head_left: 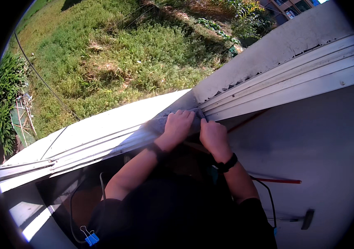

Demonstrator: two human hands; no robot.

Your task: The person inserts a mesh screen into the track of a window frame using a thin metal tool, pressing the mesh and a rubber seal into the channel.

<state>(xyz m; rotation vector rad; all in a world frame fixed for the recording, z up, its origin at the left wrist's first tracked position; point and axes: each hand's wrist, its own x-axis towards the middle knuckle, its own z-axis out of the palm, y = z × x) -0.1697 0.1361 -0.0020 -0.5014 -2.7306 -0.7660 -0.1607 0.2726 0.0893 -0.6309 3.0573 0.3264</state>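
A grey cloth [157, 124] lies bunched at the corner where the white window sill track [102, 143] meets the upright white window frame [284, 79]. My left hand [179, 126] presses on the cloth from above, its fingers bent over it. Close beside it, my right hand [213, 135] is closed in a fist, with the thumb side against the cloth's right end near the corner. The fingertips of this hand are hidden. A dark band [226, 164] circles my right wrist.
Beyond the sill is a grassy, overgrown slope [143, 54]. A dark cable [40, 72] hangs outside at the left. Along the pale wall on the right are a red rod [280, 181] and a dark-headed tool [307, 219]. A blue binder clip [90, 237] hangs at the lower left.
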